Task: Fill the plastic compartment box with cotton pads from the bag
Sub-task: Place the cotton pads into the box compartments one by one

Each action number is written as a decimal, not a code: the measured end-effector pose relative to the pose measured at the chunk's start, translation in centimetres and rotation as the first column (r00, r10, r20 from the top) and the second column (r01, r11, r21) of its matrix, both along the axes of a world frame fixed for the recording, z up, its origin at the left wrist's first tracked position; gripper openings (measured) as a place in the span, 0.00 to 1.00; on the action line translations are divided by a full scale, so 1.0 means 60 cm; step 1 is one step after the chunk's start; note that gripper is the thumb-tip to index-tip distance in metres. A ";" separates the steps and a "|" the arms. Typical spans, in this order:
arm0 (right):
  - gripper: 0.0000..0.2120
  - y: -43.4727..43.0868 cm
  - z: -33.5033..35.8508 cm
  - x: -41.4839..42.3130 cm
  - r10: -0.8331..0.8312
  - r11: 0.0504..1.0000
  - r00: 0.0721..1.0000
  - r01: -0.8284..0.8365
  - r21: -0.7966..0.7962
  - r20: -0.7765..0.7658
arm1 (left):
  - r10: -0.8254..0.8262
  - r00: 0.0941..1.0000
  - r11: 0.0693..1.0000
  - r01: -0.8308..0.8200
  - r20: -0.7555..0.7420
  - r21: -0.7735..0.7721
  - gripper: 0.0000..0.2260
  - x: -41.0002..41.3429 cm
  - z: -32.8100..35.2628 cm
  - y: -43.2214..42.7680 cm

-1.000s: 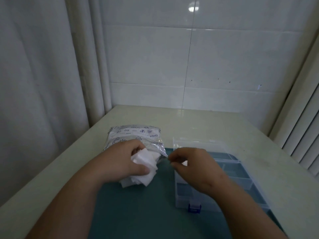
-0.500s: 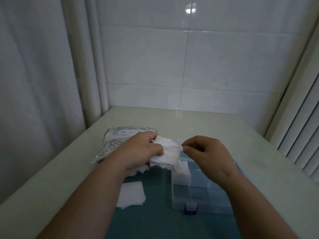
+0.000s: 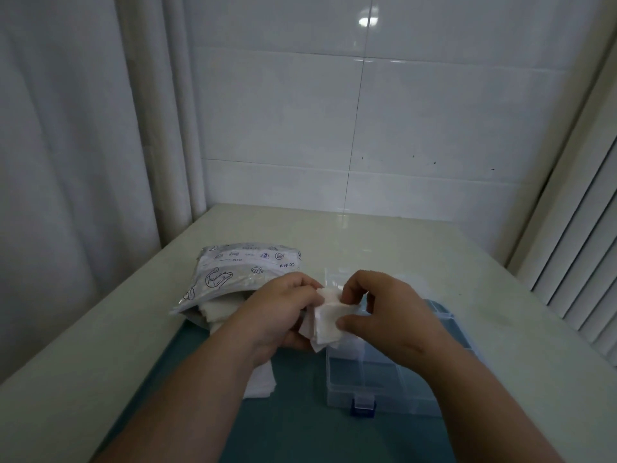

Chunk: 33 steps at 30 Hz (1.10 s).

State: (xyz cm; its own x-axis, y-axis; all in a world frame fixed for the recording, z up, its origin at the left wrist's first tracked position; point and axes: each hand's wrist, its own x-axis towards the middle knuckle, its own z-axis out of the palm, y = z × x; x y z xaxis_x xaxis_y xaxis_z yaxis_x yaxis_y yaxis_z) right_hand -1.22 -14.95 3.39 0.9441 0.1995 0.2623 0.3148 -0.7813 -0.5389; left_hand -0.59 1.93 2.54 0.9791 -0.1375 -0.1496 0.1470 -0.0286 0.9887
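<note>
A printed zip bag (image 3: 233, 272) lies at the left of the table, its mouth open, with white cotton pads (image 3: 218, 310) showing inside. My left hand (image 3: 283, 315) grips a small stack of square cotton pads (image 3: 329, 324). My right hand (image 3: 384, 309) pinches the same stack with thumb and fingers. The stack hangs just above the near-left corner of the clear plastic compartment box (image 3: 377, 382), which has a blue latch (image 3: 362, 407). Its open lid is largely hidden behind my hands. A loose pile of pads (image 3: 262, 382) lies on the mat under my left wrist.
A teal mat (image 3: 300, 426) covers the near part of the pale table (image 3: 400, 248). A curtain hangs on the left, a tiled wall stands at the back, and slatted blinds (image 3: 581, 262) run along the right.
My right hand has closed in and taken hold of the pad stack that my left hand holds. Both hands have come lower, over the box's near-left corner.
</note>
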 end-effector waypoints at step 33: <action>0.12 -0.004 0.001 0.003 0.084 0.964 0.996 -0.079 0.255 -0.012 | -0.121 0.992 0.976 0.123 0.019 -0.181 0.10 0.004 -0.005 0.006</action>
